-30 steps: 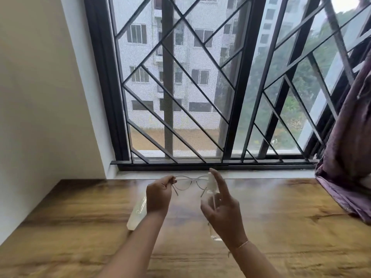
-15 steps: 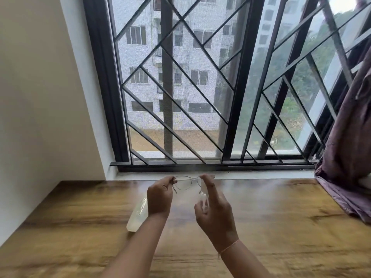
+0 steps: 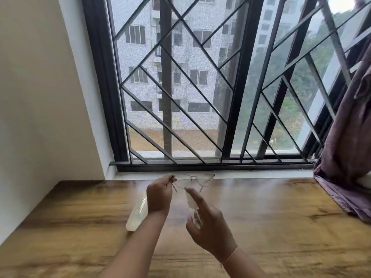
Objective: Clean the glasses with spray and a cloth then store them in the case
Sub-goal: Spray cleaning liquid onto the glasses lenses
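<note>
My right forearm comes up from the lower right of the frame, with a thin pink thread [image 3: 230, 255] round the wrist. My right hand [image 3: 208, 227] sits at lower centre, closed around a small clear spray bottle [image 3: 192, 203]; the forefinger is stretched out over its top, toward the glasses. The bottle is blurred, and I cannot tell whether the finger presses the nozzle.

My left forearm rises from the bottom edge just left of that. My left hand [image 3: 159, 194], a little above and to the left of the right one, pinches the left end of the glasses [image 3: 193, 179] between thumb and fingers. The thin-rimmed glasses are held in the air at centre frame, lenses spread to the right of that hand, one temple hanging down beside my thumb.

Behind my left wrist a clear case [image 3: 138, 214] lies on the table [image 3: 281, 217], partly hidden by the arm, its long side running up and to the right. The wooden table fills the lower half of the frame.

Beyond it runs a pale sill [image 3: 261, 174], then a dark-framed window [image 3: 230, 97] with slanted bars. A purple curtain [image 3: 349, 147] hangs at the right edge, its hem lying on the table. A cream wall [image 3: 40, 97] fills the upper left.
</note>
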`<act>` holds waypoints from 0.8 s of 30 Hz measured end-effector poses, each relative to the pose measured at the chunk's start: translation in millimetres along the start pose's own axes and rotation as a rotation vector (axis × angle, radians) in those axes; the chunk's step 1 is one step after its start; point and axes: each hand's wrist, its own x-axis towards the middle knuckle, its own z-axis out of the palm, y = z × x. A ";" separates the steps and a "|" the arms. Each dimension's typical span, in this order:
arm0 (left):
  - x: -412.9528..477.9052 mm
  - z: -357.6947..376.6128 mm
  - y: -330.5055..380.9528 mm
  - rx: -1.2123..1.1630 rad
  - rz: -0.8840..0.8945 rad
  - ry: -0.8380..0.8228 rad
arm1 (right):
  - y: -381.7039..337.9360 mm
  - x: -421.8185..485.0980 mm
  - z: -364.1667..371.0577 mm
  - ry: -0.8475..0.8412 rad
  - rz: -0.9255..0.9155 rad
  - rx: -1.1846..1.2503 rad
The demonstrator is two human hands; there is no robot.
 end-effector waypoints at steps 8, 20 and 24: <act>-1.6 4.6 2.2 -0.002 0.016 -0.028 | 8.0 -5.9 3.8 0.056 0.061 0.047; 0.9 0.3 -2.3 -0.017 -0.001 0.029 | 33.8 -8.9 -12.1 0.449 0.150 -0.055; -0.1 -2.0 -3.7 -0.023 -0.009 0.032 | 58.3 -14.1 -18.0 0.539 0.278 -0.114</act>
